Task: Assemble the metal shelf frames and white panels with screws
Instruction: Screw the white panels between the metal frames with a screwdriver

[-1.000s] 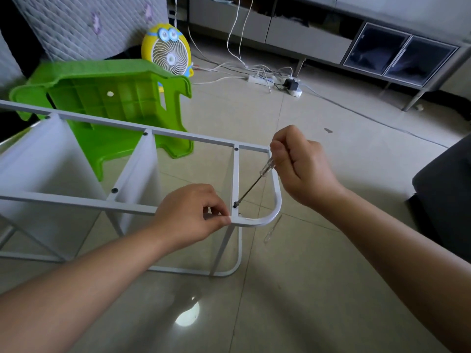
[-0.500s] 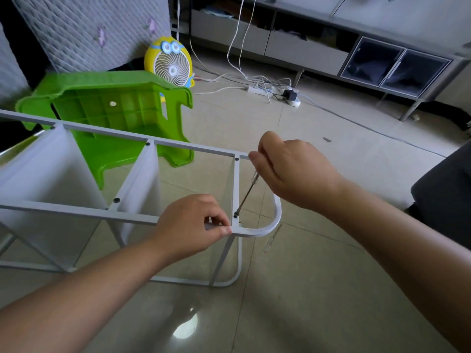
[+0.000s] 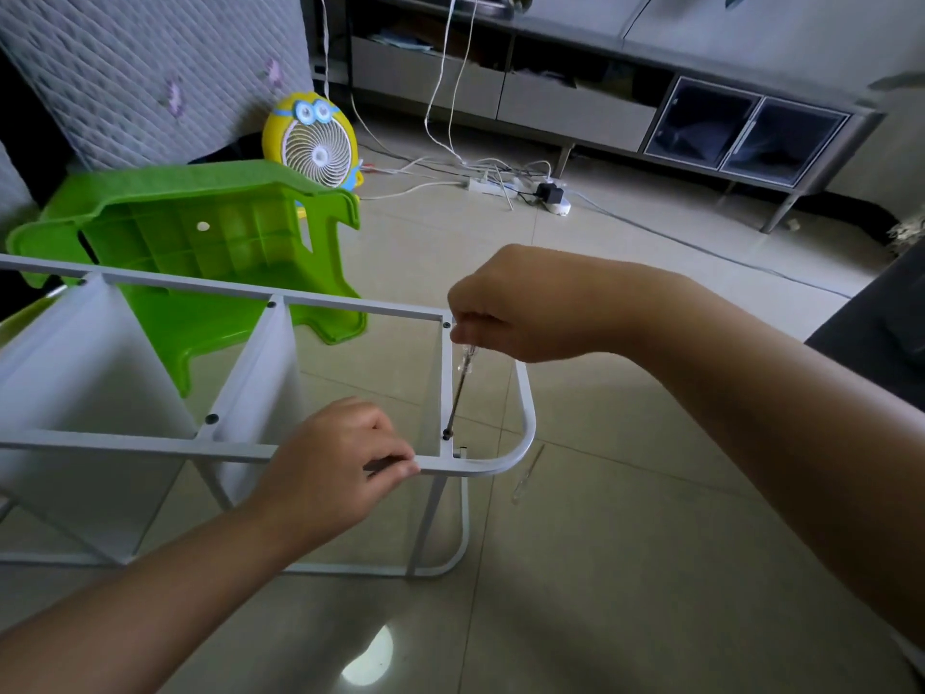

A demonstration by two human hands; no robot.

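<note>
A white metal shelf frame [image 3: 520,393] lies on its side on the tiled floor, with white panels [image 3: 75,373] slotted between its rails. My left hand [image 3: 330,468] pinches the near rail just left of the rounded corner. My right hand [image 3: 510,313] holds a screwdriver [image 3: 460,388] by its clear handle, nearly upright. Its tip rests on a dark screw [image 3: 446,434] at the near end of the last cross bar. Another dark screw [image 3: 446,324] sits at that bar's far end.
A green plastic stool [image 3: 210,237] lies tipped behind the frame, with a yellow cartoon fan [image 3: 313,142] beyond it. A power strip with cables [image 3: 520,190] lies on the floor near a low grey cabinet [image 3: 600,107]. A small clear-handled tool [image 3: 525,478] lies on the tiles right of the frame.
My right hand has moved left and up over the cross bar, bringing the screwdriver from a slant to nearly upright on the same screw. My left hand keeps its hold on the rail.
</note>
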